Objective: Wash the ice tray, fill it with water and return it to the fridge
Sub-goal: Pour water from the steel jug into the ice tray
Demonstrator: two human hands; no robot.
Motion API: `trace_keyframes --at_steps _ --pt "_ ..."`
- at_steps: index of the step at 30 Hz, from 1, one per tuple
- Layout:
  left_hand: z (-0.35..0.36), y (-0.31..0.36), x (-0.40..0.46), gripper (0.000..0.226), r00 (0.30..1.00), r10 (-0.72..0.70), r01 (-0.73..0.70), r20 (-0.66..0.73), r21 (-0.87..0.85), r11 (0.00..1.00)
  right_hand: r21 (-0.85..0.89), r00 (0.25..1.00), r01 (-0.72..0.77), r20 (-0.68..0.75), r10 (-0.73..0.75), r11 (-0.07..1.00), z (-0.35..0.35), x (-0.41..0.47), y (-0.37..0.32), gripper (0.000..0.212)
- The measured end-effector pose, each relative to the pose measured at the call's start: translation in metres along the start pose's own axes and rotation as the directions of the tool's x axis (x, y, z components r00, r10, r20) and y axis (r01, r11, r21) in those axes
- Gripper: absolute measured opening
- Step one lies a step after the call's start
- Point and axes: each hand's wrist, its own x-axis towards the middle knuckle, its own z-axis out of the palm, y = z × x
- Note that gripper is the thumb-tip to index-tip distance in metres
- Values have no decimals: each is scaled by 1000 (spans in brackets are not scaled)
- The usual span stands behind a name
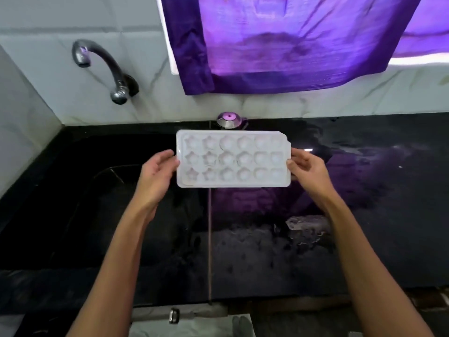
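A white plastic ice tray [233, 158] with star-shaped and round cavities is held level in the air above the black counter, right of the dark sink [80, 190]. My left hand [156, 171] grips its left short edge, fingers curled round the rim. At the other short edge my right hand [306, 166] holds on, thumb on top. The cavities look pale; whether they contain ice or water I cannot tell. A dark curved tap [102, 66] comes out of the tiled wall at the upper left, over the sink.
The black stone counter [364, 203] to the right is wet and shiny. A small metal dome [229, 120] sits at the wall behind the tray. A purple curtain [279, 45] hangs over the window above. A clear crumpled piece [306, 224] lies on the counter.
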Motion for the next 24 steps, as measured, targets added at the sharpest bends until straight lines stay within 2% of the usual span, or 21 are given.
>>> trace_keyframes --at_steps 7,11,15,24 --pt "29 -62 -18 28 968 -208 197 144 87 977 -69 978 -205 30 208 976 -49 -21 53 27" --pt "31 -77 -30 27 935 -276 252 223 132 959 -67 952 -302 24 304 951 -56 -35 72 24" --pt "27 -82 -38 32 913 -301 262 276 172 950 -34 940 -341 -10 341 939 -54 -45 80 25" --pt "18 -95 -44 39 921 -265 196 286 248 949 -40 935 -355 -11 355 934 -45 -59 84 22"
